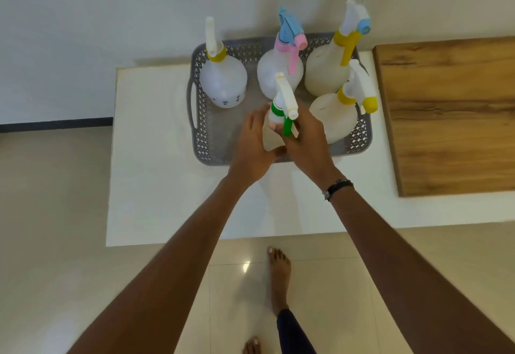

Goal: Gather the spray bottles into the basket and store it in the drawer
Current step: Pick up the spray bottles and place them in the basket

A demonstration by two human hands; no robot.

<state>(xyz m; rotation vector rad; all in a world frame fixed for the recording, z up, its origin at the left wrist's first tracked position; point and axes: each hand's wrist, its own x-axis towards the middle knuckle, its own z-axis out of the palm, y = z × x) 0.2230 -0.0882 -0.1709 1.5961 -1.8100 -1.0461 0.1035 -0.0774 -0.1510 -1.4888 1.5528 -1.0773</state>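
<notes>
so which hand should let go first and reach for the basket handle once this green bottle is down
Left, probably. The left hand is nearer the basket handle slot on that side, while the right hand wraps the green-collared bottle near its trigger and can steady it.

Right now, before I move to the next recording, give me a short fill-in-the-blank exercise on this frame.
1. Both hands, left hand and right hand, hold the bottle with the ____ collar.
2. The basket already holds ____ other spray bottles standing upright.
3. The middle bottle at the back has a blue top and a ____ trigger.
4. The wristband is on the ____ wrist.

Missing words: green; four; pink; right
</notes>
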